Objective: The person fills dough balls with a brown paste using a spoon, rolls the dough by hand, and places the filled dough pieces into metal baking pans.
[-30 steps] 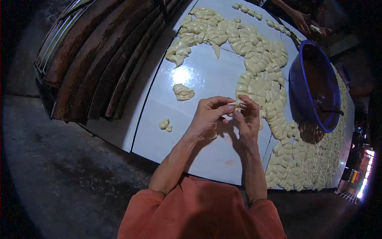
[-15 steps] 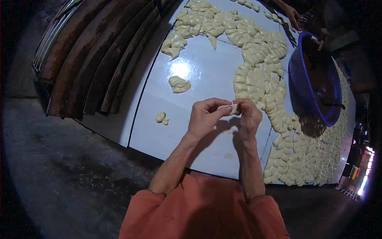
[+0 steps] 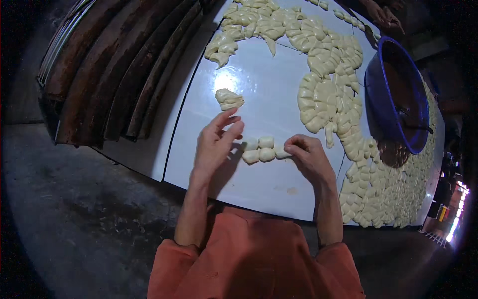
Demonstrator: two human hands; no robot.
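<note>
Red cloth of the person's shirt (image 3: 224, 259) is nearest, and just ahead of it runs the near edge of the white bench (image 3: 279, 189). Over this edge come both forearms, well apart from each other. The right hand (image 3: 311, 154) has its fingers bent and close together at the right end of the last dough piece (image 3: 280, 152); whether they pinch it or only touch it, I cannot tell. That piece ends the nearer of 2 short rows, which run roughly left to right between the hands: 3 small pieces (image 3: 266, 154) in the nearer row, 2 visible in the farther.

The left hand (image 3: 211, 144) holds nothing that I can see; its fingers are spread, with the thumb away from them. Directly ahead of its fingertips, slightly to the right, lies the dough lump (image 3: 228, 98), its long axis slanting from far left to near right. The left hand is clearly nearer to it than the right; contact is uncertain. White surface extends around the lump, bounded leftward by dark curved sheets (image 3: 112, 74), and on the right by the wide dough spread (image 3: 368, 192). Farther are the blue basin (image 3: 376, 102) and, at the top right, another person's hands (image 3: 381, 15).
</note>
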